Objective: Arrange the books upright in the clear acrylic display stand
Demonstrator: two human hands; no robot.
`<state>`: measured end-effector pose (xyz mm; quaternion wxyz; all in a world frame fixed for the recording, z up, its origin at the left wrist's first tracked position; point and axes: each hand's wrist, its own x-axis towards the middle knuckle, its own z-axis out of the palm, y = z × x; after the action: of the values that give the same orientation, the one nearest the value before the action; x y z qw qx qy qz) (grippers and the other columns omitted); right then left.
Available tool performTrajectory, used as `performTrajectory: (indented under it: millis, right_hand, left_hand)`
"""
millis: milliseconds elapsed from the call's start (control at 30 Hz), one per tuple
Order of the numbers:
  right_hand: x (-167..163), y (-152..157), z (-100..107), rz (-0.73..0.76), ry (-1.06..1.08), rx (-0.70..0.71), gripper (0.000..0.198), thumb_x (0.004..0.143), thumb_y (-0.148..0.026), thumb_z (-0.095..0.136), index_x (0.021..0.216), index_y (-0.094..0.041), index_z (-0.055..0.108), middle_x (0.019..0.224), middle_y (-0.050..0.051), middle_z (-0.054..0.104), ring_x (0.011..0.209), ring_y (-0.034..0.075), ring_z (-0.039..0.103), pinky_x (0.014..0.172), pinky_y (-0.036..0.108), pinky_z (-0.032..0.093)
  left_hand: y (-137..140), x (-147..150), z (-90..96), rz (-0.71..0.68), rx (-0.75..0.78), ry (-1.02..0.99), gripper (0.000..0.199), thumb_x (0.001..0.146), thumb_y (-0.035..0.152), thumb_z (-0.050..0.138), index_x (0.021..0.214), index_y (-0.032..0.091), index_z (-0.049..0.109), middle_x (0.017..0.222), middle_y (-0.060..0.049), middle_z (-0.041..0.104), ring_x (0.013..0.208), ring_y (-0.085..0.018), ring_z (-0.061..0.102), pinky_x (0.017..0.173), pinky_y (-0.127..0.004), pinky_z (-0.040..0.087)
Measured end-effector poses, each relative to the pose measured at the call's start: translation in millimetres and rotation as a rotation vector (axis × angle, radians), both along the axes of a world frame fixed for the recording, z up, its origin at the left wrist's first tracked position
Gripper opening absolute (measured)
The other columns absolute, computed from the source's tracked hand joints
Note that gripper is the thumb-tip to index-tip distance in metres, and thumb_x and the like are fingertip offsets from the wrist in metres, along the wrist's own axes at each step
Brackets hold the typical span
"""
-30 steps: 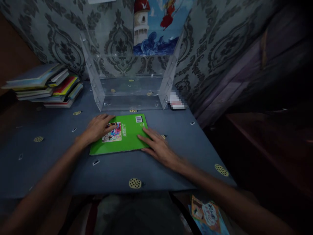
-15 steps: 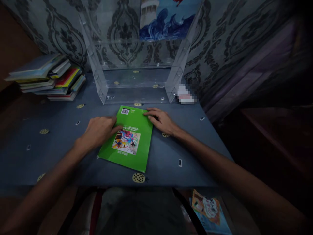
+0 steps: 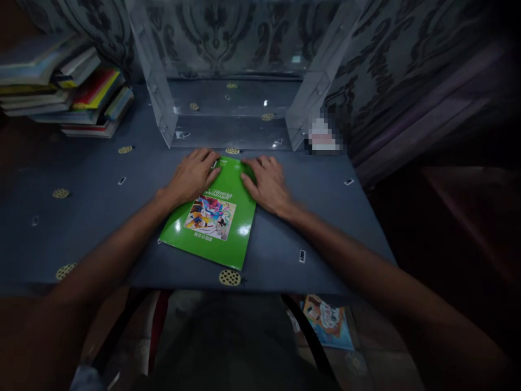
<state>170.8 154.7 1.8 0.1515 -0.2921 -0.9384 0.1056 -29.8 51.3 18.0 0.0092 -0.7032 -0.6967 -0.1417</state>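
Observation:
A green book [image 3: 222,250] with a colourful picture and pale lettering lies on the table, its far end between my hands. My left hand [image 3: 193,176] rests at the far left corner, thumb on the cover and fingers stretched past the edge, partly hiding the barcode. At the far right corner, my right hand [image 3: 266,182] lies with fingers apart and its thumb on the cover. Whether any fingertip is under the book cannot be seen. Just beyond stands a clear plastic rack [image 3: 163,108] with see-through sides.
A leaning stack of books [image 3: 85,98] stands at the back left of the blue patterned tablecloth [image 3: 101,217]. Right of the rack is a blurred-out white item [image 3: 323,136]. Below the table's front edge lies a colourful booklet [image 3: 329,326]. A patterned wall [image 3: 244,32] rises behind.
My left hand has slid forward along the book to its far left corner. The right hand's fingers have spread at the opposite corner. The view has tipped downward, and glare shows on the cover.

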Motion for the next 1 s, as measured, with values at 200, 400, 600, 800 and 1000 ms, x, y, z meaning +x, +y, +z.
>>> performTrajectory:
  millis: [200,400,600,800,1000]
  right_hand:
    - [28.3,-10.7,-11.9,0.058,0.040,0.015,0.053,0.106,-0.045,0.030,0.148,-0.019,0.049,0.153,0.017,0.047,0.137,0.037,0.044,0.112,0.060,0.037]
    - [36.5,-44.0,-5.3,0.074,-0.021,-0.062,0.056,0.106,-0.048,0.033,0.153,-0.021,0.044,0.166,0.016,0.031,0.152,0.042,0.030,0.119,0.066,0.028]
    - [36.8,-53.1,-8.6,0.136,0.031,-0.111,0.060,0.102,-0.057,0.042,0.152,-0.023,0.047,0.169,0.013,0.027,0.153,0.046,0.025,0.121,0.068,0.029]
    - [31.9,-39.4,-6.5,0.184,0.028,-0.122,0.059,0.102,-0.055,0.046,0.151,-0.023,0.048,0.167,0.015,0.030,0.155,0.044,0.023,0.121,0.068,0.030]
    - [31.5,-32.0,-0.5,0.207,0.016,-0.108,0.059,0.101,-0.053,0.052,0.152,-0.024,0.049,0.167,0.015,0.031,0.155,0.041,0.024,0.121,0.065,0.032]
  left_hand:
    - [1.7,-1.9,-5.2,-0.012,0.026,-0.063,0.040,0.105,0.035,0.038,0.134,0.014,0.056,0.134,-0.014,0.059,0.127,-0.029,0.053,0.110,-0.046,0.041]
    - [0.7,-3.6,-9.2,-0.017,0.075,-0.121,0.040,0.104,0.033,0.041,0.135,0.015,0.057,0.141,-0.013,0.059,0.134,-0.027,0.051,0.117,-0.045,0.037]
    - [-0.6,-1.7,-10.1,0.021,0.085,-0.101,0.039,0.103,0.030,0.040,0.134,0.015,0.059,0.141,-0.014,0.061,0.140,-0.027,0.049,0.119,-0.046,0.038]
    - [-2.9,1.4,-6.6,0.097,0.081,-0.047,0.041,0.102,0.028,0.037,0.131,0.012,0.061,0.143,-0.018,0.060,0.140,-0.030,0.050,0.117,-0.049,0.041]
    - [-3.3,-1.1,-12.2,0.117,0.136,-0.058,0.042,0.102,0.030,0.036,0.129,0.011,0.062,0.142,-0.019,0.060,0.138,-0.032,0.052,0.116,-0.050,0.044]
